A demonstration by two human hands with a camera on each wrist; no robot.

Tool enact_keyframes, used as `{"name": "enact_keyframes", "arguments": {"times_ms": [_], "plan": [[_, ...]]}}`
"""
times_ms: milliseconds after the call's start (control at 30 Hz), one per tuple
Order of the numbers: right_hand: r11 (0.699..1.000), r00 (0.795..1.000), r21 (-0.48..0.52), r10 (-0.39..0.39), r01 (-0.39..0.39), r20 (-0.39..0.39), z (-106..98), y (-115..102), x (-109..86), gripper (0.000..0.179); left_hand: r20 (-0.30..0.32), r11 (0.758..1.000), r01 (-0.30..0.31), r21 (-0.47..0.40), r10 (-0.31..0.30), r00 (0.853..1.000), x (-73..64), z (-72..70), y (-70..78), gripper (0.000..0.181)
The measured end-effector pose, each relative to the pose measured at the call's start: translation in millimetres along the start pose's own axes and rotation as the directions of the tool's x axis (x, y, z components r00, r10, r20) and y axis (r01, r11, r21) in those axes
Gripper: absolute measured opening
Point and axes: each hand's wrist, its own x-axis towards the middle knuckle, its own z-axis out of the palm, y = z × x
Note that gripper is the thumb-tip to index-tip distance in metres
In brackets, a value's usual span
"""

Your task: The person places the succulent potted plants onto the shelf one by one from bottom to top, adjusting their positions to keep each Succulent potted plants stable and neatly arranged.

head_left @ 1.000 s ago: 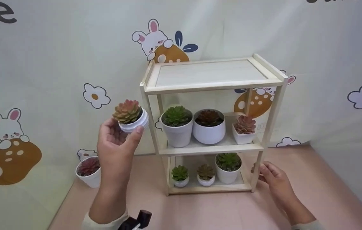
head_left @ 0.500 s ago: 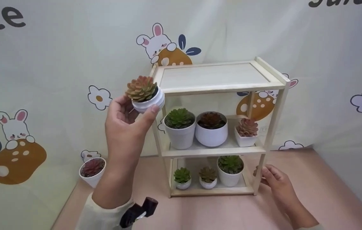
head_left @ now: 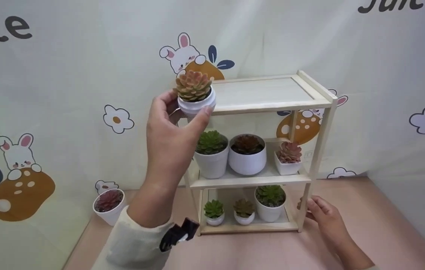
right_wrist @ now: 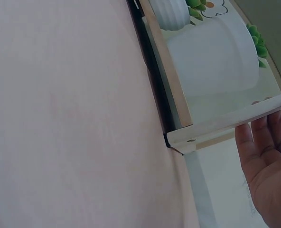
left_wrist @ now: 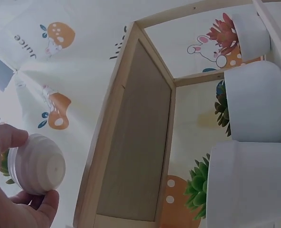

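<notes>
My left hand [head_left: 171, 131] pinches a small white ribbed pot [left_wrist: 41, 164] holding an orange-pink succulent [head_left: 193, 85]. In the head view the pot is upright in front of the top board's left end; the left wrist view shows its underside, apart from the wood. A light wooden shelf rack [head_left: 261, 93] stands on the pink tabletop. Low on its right side, my right hand [head_left: 326, 217] holds the front leg [right_wrist: 240, 116], fingers reaching behind it. The middle shelf bears a green succulent pot [head_left: 212, 161], a dark reddish one [head_left: 248, 159] and a pink one in a square pot [head_left: 288, 159].
On the bottom shelf stand two small potted succulents, one green [head_left: 214, 212] and one brownish [head_left: 244, 212], beside a larger green one [head_left: 270, 202]. A dark red succulent in a white pot [head_left: 109, 206] sits on the table at left. Behind hangs a rabbit-print cloth [head_left: 66, 75].
My left hand has raised the small potted succulent and carried it rightward, from beside the rack to in front of the top board's left end. My right hand stays at the leg.
</notes>
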Motion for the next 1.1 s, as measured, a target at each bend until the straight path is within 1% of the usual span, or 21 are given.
{"name": "enact_keyframes", "arguments": {"times_ms": [233,333,467,600,900,1100], "plan": [[1.0,1.0,0.003,0.001,-0.001,-0.005,-1,0,0.8,0.046,0.017,0.997,0.03,0.068,-0.031,0.999,12.3,21.1,3.3,0.067],[1.0,1.0,0.006,-0.009,0.009,-0.002,0,-1,0.8,0.045,0.029,0.989,0.038,0.142,-0.042,0.999,17.6,26.3,5.5,0.067],[1.0,1.0,0.012,-0.016,0.016,0.004,2,0,0.9,0.043,0.049,0.967,0.049,0.251,-0.063,0.997,24.9,27.0,7.4,0.068],[1.0,1.0,0.011,-0.017,0.017,0.006,4,0,0.6,0.042,0.058,0.947,0.073,0.313,-0.095,0.994,31.5,25.5,8.3,0.069],[1.0,1.0,-0.015,-0.014,0.014,-0.007,2,1,-2.3,0.042,0.091,0.917,0.103,0.385,-0.149,0.985,44.8,29.7,9.3,0.071],[1.0,1.0,-0.019,-0.014,0.014,-0.01,0,1,-0.6,0.043,0.109,0.9,0.108,0.422,-0.169,0.98,48.7,30.2,13.1,0.073]]}}
